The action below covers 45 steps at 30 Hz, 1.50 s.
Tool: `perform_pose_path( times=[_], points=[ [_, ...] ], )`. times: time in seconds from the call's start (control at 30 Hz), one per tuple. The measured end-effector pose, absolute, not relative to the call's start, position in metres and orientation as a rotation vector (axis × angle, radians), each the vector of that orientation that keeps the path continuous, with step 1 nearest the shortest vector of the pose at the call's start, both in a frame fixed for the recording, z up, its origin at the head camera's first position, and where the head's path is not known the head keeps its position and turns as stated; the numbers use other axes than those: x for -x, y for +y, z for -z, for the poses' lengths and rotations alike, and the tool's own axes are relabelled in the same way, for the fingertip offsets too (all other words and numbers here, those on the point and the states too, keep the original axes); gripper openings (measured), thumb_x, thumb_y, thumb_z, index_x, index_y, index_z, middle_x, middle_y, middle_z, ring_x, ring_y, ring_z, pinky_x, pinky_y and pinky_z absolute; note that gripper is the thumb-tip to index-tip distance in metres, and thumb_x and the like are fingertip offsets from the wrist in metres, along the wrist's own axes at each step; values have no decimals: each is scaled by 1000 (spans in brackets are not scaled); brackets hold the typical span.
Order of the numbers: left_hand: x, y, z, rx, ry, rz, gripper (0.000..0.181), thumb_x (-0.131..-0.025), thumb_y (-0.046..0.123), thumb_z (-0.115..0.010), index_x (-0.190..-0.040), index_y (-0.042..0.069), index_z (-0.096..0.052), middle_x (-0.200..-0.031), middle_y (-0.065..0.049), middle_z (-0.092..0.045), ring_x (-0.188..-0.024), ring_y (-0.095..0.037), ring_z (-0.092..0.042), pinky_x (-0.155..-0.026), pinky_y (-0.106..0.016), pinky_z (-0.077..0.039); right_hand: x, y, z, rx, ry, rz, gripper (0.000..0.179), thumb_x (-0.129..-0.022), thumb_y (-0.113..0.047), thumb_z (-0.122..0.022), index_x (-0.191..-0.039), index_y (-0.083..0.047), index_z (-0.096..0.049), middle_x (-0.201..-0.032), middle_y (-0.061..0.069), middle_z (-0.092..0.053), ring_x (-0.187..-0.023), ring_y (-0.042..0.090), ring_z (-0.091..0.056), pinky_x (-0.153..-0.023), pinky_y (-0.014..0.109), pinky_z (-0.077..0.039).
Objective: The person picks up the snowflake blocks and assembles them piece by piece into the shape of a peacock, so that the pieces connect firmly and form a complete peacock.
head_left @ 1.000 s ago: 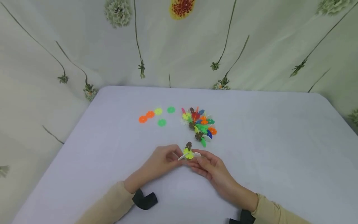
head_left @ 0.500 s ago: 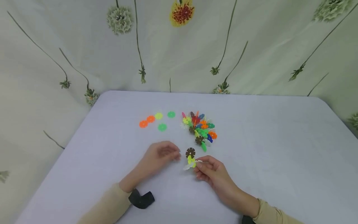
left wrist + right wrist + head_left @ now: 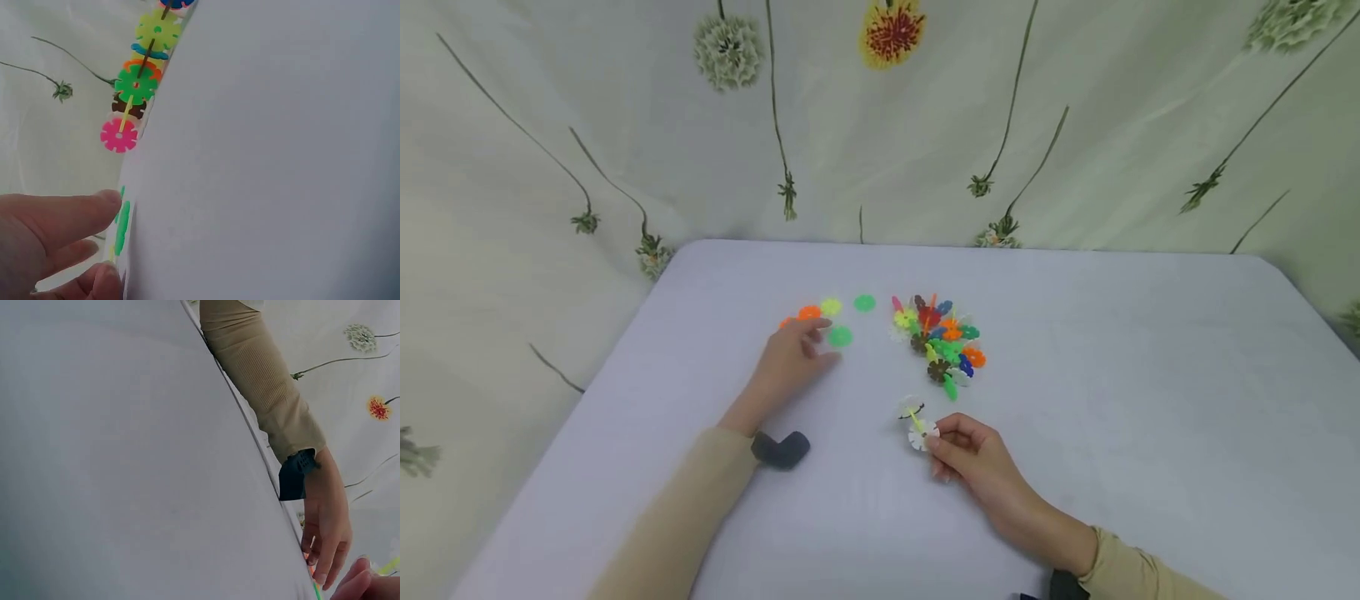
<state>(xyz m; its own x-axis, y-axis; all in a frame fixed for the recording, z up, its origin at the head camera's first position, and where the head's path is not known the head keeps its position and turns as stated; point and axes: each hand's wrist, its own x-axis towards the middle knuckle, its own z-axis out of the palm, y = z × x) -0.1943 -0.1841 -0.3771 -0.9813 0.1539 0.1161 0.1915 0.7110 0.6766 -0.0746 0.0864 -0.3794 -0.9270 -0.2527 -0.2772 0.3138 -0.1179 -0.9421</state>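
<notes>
Right hand (image 3: pixel 976 457) pinches joined piece's (image 3: pixel 915 419) white disc (image 3: pixel 918 436). Left hand (image 3: pixel 784 365), at its ten o'clock: fingers parted about green disc (image 3: pixel 840 337), contact unclear. Cluster (image 3: pixel 946 347) at green disc's three o'clock.

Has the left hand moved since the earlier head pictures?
Yes: judged against the table, the left hand moved forward and leftward, toward the nearer green disc.

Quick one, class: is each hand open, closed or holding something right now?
Left hand: open, fingertips around a green disc; whether they touch it cannot be told.
Right hand: closed, pinching a white disc joined to other discs.
</notes>
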Motion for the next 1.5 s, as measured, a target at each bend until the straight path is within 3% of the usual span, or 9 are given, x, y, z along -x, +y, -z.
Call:
perform_pose_path(
  times=[0.27, 0.5, 0.6, 0.73, 0.87, 1.0, 1.07, 1.27, 1.5],
  points=[
    [201, -171, 376, 197, -2944, 993, 30, -79, 16, -75, -103, 2, -64, -92, -12, -59, -84, -27, -55, -74, -40, -45, 72, 86, 383, 31, 1766, 2042, 15, -90, -6, -62, -97, 4, -54, -82, 9, -64, -66, 14, -59, -61, 23, -50],
    [176, -169, 369, 302, -2891, 1280, 20, -81, 8, -71, -98, 6, -60, -90, -8, -62, -79, -23, -58, -70, -36, -48, 74, 88, 380, 43, 1806, 2039, 14, -89, -5, -63, -95, 4, -54, -83, 11, -64, -68, 15, -61, -63, 24, -51],
    [148, -161, 363, 424, -2835, 1704, 25, -85, 10, -68, -108, 6, -62, -84, -8, -61, -74, -23, -59, -69, -35, -50, 73, 88, 381, 38, 1783, 2033, 15, -89, -5, -63, -94, 5, -53, -87, 14, -66, -72, 18, -65, -68, 27, -53],
    [114, -141, 358, 601, -2751, 2222, 46, -88, 13, -66, -131, 7, -52, -81, -11, -59, -70, -25, -58, -66, -32, -51, 72, 90, 383, 85, 1762, 2021, 17, -89, -5, -63, -95, 7, -52, -92, 19, -67, -78, 23, -67, -73, 32, -54],
    [102, -125, 361, 695, -2704, 2314, 42, -89, 10, -64, -129, 6, -54, -83, -9, -58, -68, -20, -59, -63, -26, -51, 74, 92, 383, 283, 1858, 1919, 16, -91, -8, -61, -96, 7, -56, -85, 15, -68, -73, 21, -67, -68, 31, -55],
    [99, -121, 366, 654, -2666, 2336, 29, -89, 6, -63, -116, -3, -60, -81, -7, -60, -65, -14, -58, -62, -23, -50, 74, 90, 384, 447, 2077, 1806, 14, -90, -11, -63, -97, 1, -59, -75, 7, -63, -57, 14, -59, -53, 27, -52],
    [98, -120, 368, 655, -2658, 2366, 27, -88, 6, -64, -112, -6, -60, -82, -7, -62, -66, -13, -58, -63, -24, -51, 73, 90, 383, 448, 2175, 1812, 16, -90, -10, -64, -101, -2, -57, -80, 5, -59, -55, 14, -56, -51, 27, -50],
    [96, -115, 369, 643, -2632, 2431, 28, -89, 8, -64, -114, -3, -60, -83, -8, -63, -68, -16, -60, -66, -28, -53, 74, 90, 379, 438, 2212, 1933, 16, -90, -4, -62, -105, 1, -59, -77, 10, -62, -61, 21, -57, -56, 28, -51],
    [96, -117, 363, 260, -2623, 2474, 29, -89, 13, -64, -114, 0, -59, -73, -7, -61, -65, -17, -55, -66, -26, -51, 72, 91, 379, 364, 2272, 2000, 10, -89, -4, -63, -97, 1, -64, -71, 9, -60, -61, 22, -56, -55, 28, -51]
  ],
)
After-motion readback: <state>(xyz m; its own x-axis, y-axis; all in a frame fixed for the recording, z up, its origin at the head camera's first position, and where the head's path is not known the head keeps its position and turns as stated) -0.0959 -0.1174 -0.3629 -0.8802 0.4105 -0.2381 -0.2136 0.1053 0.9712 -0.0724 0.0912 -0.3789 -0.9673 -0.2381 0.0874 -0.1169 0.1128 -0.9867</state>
